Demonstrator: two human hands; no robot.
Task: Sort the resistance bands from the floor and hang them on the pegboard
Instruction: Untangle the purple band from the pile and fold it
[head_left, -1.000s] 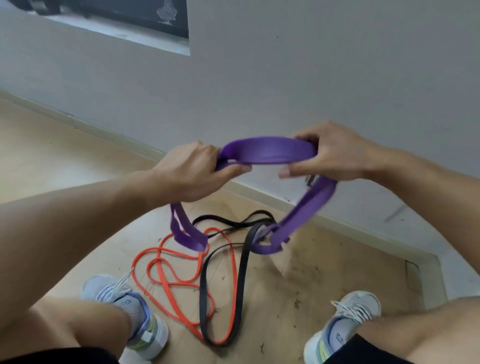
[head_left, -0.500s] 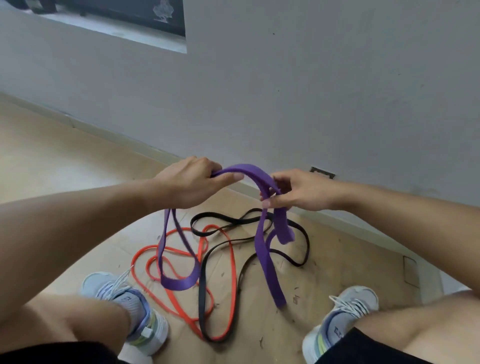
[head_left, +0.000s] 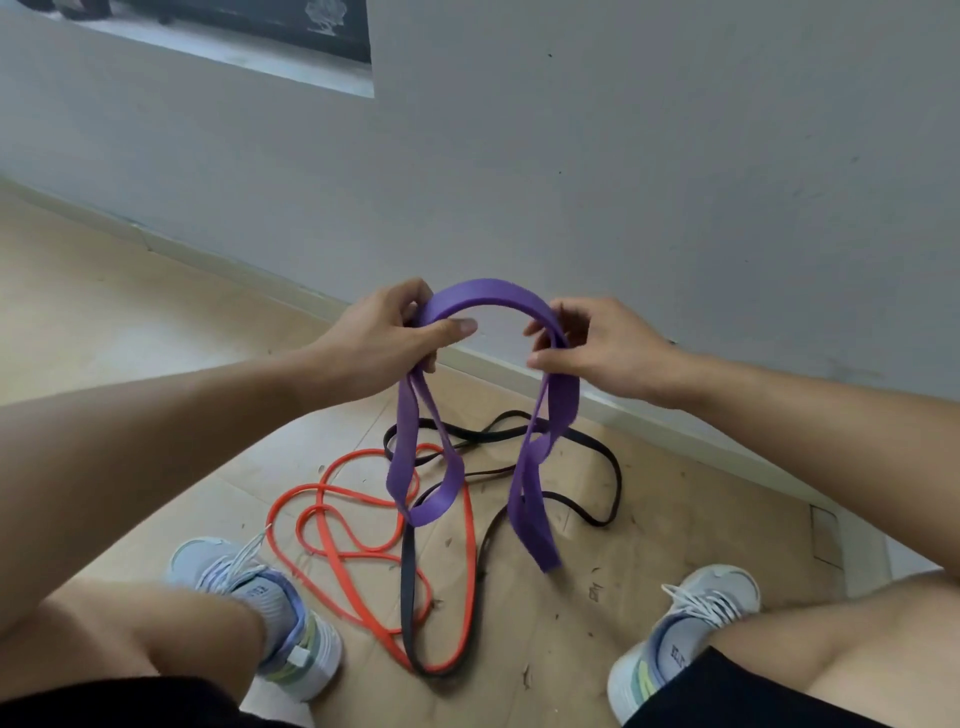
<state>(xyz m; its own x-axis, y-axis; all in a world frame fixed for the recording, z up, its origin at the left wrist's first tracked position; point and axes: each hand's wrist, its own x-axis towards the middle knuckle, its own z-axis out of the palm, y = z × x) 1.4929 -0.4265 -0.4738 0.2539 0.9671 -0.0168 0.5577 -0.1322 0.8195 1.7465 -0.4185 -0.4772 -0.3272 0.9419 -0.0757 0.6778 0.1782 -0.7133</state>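
We crouched over the floor (head_left: 130, 322), where the orange band (head_left: 332, 551) and black band (head_left: 613, 467) lay tangled at lower centre between our shoes. The purple band (head_left: 488, 293) hung mid-frame in an arch — half a second before it had been bunched and twisted. Our left hand (head_left: 384, 338) had its grip curled round one end of the arch, our right hand (head_left: 602, 348) pinched the other — we judged it nearly ready to hang, though no pegboard showed.

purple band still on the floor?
No, both the left hand and right hand hold the purple band up, its loops hanging above the floor.
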